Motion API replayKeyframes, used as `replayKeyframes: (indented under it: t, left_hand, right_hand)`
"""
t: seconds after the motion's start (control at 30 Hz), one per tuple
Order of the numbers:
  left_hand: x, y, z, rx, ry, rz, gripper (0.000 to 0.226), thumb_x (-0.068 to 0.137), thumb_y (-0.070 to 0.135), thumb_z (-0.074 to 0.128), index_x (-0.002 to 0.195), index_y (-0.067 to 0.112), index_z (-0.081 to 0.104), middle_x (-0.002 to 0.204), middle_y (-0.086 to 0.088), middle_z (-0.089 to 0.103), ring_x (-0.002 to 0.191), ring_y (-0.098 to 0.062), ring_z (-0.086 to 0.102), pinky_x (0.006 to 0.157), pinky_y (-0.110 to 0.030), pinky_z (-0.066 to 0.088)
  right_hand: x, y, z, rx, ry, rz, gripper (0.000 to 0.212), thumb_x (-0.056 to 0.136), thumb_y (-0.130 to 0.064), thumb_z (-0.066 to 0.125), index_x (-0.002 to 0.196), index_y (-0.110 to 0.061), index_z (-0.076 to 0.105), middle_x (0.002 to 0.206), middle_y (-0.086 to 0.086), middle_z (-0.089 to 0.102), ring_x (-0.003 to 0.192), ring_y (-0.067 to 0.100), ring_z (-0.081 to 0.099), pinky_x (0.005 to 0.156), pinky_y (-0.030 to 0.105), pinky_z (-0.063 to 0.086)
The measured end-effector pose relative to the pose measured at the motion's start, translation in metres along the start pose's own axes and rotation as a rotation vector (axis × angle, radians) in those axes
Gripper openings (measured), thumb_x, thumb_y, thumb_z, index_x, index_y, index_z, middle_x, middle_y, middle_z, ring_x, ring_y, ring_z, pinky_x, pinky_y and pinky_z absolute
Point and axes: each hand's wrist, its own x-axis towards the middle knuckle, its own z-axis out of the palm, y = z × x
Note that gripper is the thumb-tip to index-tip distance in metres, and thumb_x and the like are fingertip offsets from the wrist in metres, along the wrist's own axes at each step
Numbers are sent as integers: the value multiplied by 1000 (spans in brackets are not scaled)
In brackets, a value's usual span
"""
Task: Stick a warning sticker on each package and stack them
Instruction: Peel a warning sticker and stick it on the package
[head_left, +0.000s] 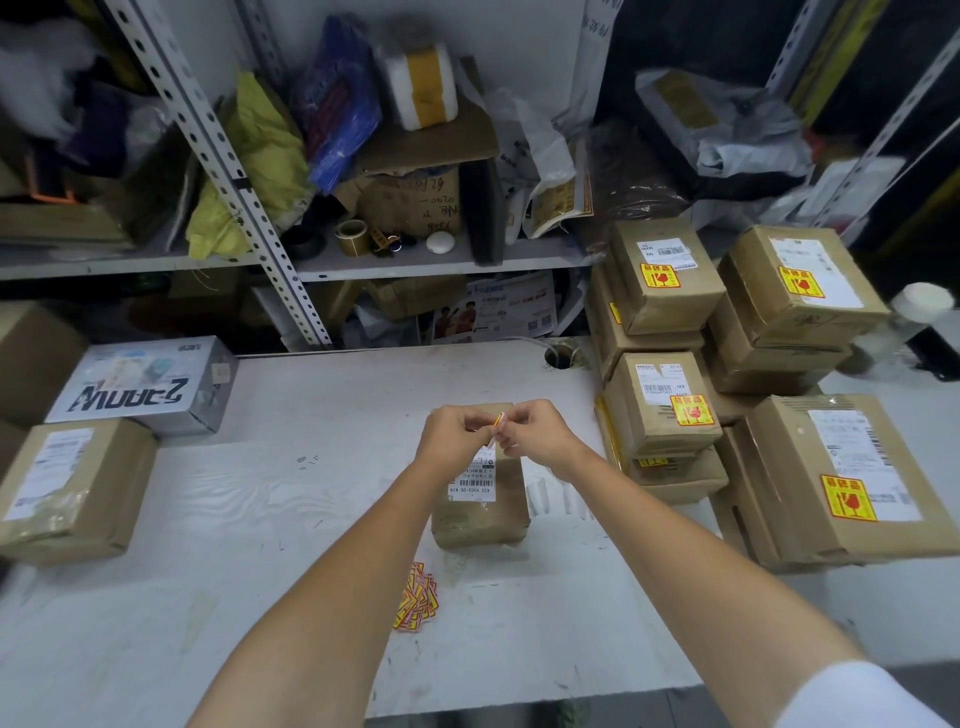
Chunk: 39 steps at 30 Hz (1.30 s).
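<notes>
A small brown cardboard package with a white shipping label lies in the middle of the white table. Above its far end, my left hand and my right hand together pinch a yellow-and-red warning sticker, seen edge-on between the fingertips. A loose pile of the same stickers lies on the table near me. On the right stand stacked packages that carry yellow warning stickers.
A brown box and a grey printed box sit at the table's left. Metal shelving full of bags, boxes and tape rolls rises behind. A cable hole opens at the table's back edge.
</notes>
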Motion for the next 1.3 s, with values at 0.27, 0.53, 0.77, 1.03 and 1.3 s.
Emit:
replayKeyframes:
  t: [0.27,0.53,0.77,1.03,1.3]
  left_hand:
    - [-2,0,2,89,1,-32,13,90,17,67,95,19,79,82,7,71,74,-6,60,60,-12,43]
    - [0,-3,4,149,-27,-54,16,89,20,64,86,18,80,80,0,73,76,-20,64,67,-34,54]
    - [1,0,5,238,-53,-31,21,91,18,60,79,11,77,84,1,72,79,-18,65,58,-24,47]
    - [2,-3,9,85,-6,-69,17,86,16,61,80,15,78,74,1,73,78,-21,70,69,-37,57]
    - [2,-11,6,76,38,-49,7,90,15,68,91,17,74,88,6,70,86,-14,66,79,-29,54]
  right_hand:
    - [1,7,-1,-131,-4,-33,17,96,-11,60,91,1,70,77,9,68,72,17,64,71,27,59]
    - [0,10,-2,-277,-13,-77,22,96,-13,59,85,0,71,79,15,71,70,18,62,76,39,59]
    - [-1,11,-4,-342,-12,-87,19,94,-15,60,83,-6,71,77,10,70,70,17,64,77,40,59]
    - [1,13,-6,-270,5,-58,18,92,-12,59,80,-6,71,83,15,72,76,23,65,83,47,58]
    - [2,18,-13,-255,18,-8,15,89,-7,57,78,-5,67,76,12,71,82,31,69,83,48,59]
